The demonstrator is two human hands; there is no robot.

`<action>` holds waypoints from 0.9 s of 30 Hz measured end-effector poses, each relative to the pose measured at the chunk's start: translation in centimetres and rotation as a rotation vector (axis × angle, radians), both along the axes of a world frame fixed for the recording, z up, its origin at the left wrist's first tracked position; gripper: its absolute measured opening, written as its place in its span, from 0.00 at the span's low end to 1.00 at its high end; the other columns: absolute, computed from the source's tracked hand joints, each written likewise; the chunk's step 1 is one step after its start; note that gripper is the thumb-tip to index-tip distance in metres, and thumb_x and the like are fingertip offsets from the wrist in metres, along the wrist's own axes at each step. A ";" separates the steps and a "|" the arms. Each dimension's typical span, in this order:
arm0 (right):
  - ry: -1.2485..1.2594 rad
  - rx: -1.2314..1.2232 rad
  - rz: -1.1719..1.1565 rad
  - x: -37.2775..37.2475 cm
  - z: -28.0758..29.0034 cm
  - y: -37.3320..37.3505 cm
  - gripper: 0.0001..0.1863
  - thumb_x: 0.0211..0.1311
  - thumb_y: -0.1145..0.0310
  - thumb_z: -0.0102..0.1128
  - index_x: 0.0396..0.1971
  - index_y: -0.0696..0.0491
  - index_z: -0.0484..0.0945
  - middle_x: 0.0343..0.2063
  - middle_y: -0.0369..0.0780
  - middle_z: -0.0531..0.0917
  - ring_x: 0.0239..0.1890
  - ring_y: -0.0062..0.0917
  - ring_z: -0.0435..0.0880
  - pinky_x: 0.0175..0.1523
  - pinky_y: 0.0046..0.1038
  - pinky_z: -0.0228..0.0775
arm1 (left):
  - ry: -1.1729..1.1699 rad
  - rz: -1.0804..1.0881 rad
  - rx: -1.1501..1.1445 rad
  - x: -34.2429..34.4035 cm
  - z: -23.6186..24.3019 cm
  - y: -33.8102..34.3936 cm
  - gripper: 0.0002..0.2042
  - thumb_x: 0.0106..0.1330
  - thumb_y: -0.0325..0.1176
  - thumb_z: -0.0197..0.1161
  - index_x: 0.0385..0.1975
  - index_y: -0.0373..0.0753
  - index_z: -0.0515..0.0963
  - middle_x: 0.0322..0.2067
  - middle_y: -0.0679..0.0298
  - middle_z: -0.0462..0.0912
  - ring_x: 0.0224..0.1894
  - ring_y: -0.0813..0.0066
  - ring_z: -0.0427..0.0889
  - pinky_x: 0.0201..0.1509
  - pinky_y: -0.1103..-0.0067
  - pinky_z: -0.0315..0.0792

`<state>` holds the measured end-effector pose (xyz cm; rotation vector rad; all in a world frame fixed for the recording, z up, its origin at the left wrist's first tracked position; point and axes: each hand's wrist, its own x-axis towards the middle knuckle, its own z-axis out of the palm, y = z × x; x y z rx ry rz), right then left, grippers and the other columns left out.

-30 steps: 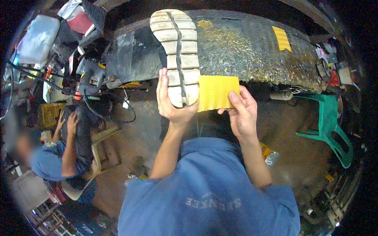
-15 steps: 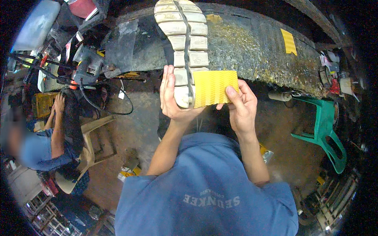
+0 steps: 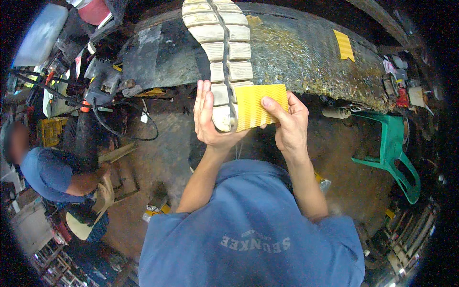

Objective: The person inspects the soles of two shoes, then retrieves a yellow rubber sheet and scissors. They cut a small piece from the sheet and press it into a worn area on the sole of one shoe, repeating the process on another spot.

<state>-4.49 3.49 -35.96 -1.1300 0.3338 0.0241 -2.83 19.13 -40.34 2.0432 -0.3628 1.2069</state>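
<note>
A long shoe sole (image 3: pixel 240 71) with off-white tread blocks and a dark groove faces up before me, its far end over the workbench. My left hand (image 3: pixel 213 126) is closed around its near end, fingers lying along the left side and palm below. Against the right side of this end lies a yellow rubber sheet (image 3: pixel 256 112) with zigzag ribs, overlapping the sole's edge. My right hand (image 3: pixel 290 122) pinches the sheet's right part, thumb on top; the other fingers are mostly hidden beneath. Whether a shoe upper is attached cannot be made out.
A worn workbench (image 3: pixel 306 62) spans the far side, bearing another yellow ribbed piece (image 3: pixel 344 45). A power tool (image 3: pixel 99 86) with a cable sits at left. A seated co-worker (image 3: pixel 50 174) is beyond it. A green plastic chair (image 3: pixel 389 143) stands at right.
My right thumb has slid left, farther over the yellow sheet. The left hand keeps its grip on the sole. The co-worker's arm has dropped from the yellow crate toward the chair.
</note>
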 end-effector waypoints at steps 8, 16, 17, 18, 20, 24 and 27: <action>-0.027 0.142 -0.018 0.1 -0.2 0.4 0.12 0.64 0.75 0.70 0.46 0.59 0.82 0.42 0.39 0.89 0.41 0.19 0.87 0.51 0.25 0.79 | 0.013 -0.007 -0.041 -0.1 -0.1 0.0 0.46 0.51 0.50 0.83 0.63 0.27 0.67 0.60 0.38 0.77 0.62 0.36 0.78 0.65 0.54 0.75; -0.045 0.166 -0.028 0.1 -0.4 0.9 0.13 0.67 0.74 0.68 0.49 0.59 0.80 0.43 0.38 0.87 0.44 0.20 0.86 0.53 0.26 0.78 | 0.020 -0.013 -0.045 -0.3 -0.3 0.0 0.47 0.50 0.50 0.84 0.63 0.28 0.67 0.60 0.38 0.77 0.62 0.37 0.78 0.66 0.54 0.75; -0.047 0.162 -0.040 0.1 -0.4 0.9 0.13 0.67 0.74 0.68 0.49 0.59 0.79 0.44 0.38 0.87 0.44 0.20 0.86 0.54 0.26 0.78 | 0.020 -0.012 -0.055 -0.4 -0.4 -0.1 0.47 0.49 0.50 0.84 0.63 0.28 0.67 0.60 0.38 0.77 0.63 0.37 0.78 0.66 0.54 0.75; -0.059 0.202 -0.034 0.2 -0.4 0.9 0.14 0.67 0.74 0.68 0.49 0.59 0.79 0.44 0.38 0.87 0.45 0.21 0.86 0.54 0.26 0.78 | 0.029 -0.010 -0.053 -0.4 -0.4 -0.1 0.48 0.48 0.51 0.85 0.63 0.28 0.67 0.60 0.38 0.77 0.63 0.37 0.78 0.66 0.54 0.75; -0.054 0.276 -0.027 0.4 -0.5 0.8 0.14 0.67 0.74 0.68 0.50 0.59 0.79 0.45 0.39 0.87 0.47 0.21 0.86 0.56 0.26 0.77 | 0.033 -0.030 -0.067 -0.5 -0.6 0.0 0.48 0.47 0.50 0.85 0.63 0.28 0.67 0.60 0.38 0.77 0.63 0.37 0.77 0.66 0.54 0.74; -0.007 0.178 0.015 0.7 -0.8 0.5 0.16 0.65 0.75 0.69 0.50 0.60 0.79 0.45 0.40 0.87 0.46 0.23 0.86 0.55 0.27 0.78 | 0.058 -0.048 -0.058 -0.5 -1.3 -0.1 0.48 0.47 0.49 0.86 0.63 0.28 0.67 0.61 0.38 0.76 0.65 0.37 0.76 0.68 0.53 0.72; -0.007 0.118 0.012 1.1 -1.2 0.3 0.18 0.62 0.76 0.72 0.50 0.60 0.79 0.44 0.40 0.87 0.45 0.23 0.87 0.55 0.27 0.79 | 0.106 -0.077 -0.107 -0.6 -1.7 -0.5 0.50 0.46 0.47 0.86 0.65 0.27 0.65 0.64 0.39 0.73 0.67 0.37 0.73 0.71 0.54 0.69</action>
